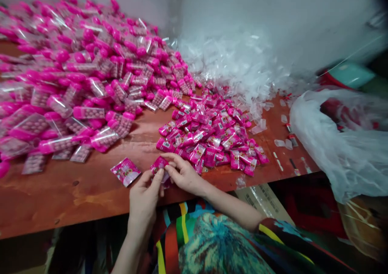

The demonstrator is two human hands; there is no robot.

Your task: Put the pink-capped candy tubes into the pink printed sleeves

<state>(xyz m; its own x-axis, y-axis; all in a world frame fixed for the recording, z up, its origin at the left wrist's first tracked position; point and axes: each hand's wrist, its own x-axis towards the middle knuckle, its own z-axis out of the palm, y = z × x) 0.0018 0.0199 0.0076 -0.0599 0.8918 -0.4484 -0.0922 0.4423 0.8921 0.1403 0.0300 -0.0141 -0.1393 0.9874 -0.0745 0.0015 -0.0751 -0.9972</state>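
Between my two hands is a small pink printed packet [159, 163], held up just over the table's front edge. My left hand [145, 195] pinches its lower left side with thumb and fingers. My right hand [182, 174] grips its right side, thumb near the other thumb. Part of the packet is hidden behind the fingers. Just left of my hands, another pink packet [125, 171] lies flat on the wood. A heap of similar pink packets [209, 132] sits close beyond my right hand.
A large pile of clear containers with pink caps and small balls inside [91, 76] covers the left. Clear plastic pieces [230, 64] are heaped at the back against the wall. A white plastic bag [327, 144] hangs over the right edge of the wooden table [91, 193].
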